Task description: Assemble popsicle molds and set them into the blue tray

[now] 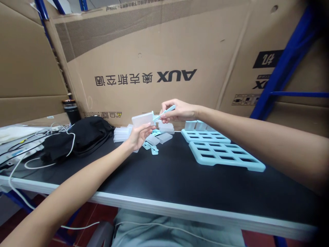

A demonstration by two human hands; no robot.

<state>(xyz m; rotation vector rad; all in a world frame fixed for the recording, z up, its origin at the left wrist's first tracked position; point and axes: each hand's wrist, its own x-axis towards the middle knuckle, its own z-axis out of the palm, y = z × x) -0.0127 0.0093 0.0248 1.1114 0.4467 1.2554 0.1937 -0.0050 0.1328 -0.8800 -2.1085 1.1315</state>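
My left hand (pixel 141 136) grips a translucent white plastic box (pixel 142 119), held tilted above the table. A light blue end piece (pixel 154 116) shows at the box's right end. In my right hand (pixel 175 110), between thumb and fingers, is a slim light blue plastic piece (pixel 168 110). Its lower tip meets or nearly meets the box's right end; I cannot tell which. Below the hands lie more translucent boxes (pixel 164 138) and several loose light blue pieces (pixel 154 150). Another group of translucent boxes (pixel 120 134) sits just left of them, partly behind my left hand.
Two light blue frames with rectangular openings (pixel 205 161) lie on the black table (pixel 154 181) at right, with light blue cups (pixel 190 125) behind. A black bag (pixel 89 133), white cables (pixel 73 144) and a dark bottle (pixel 71 111) stand left. Cardboard (pixel 144 44) walls the back.
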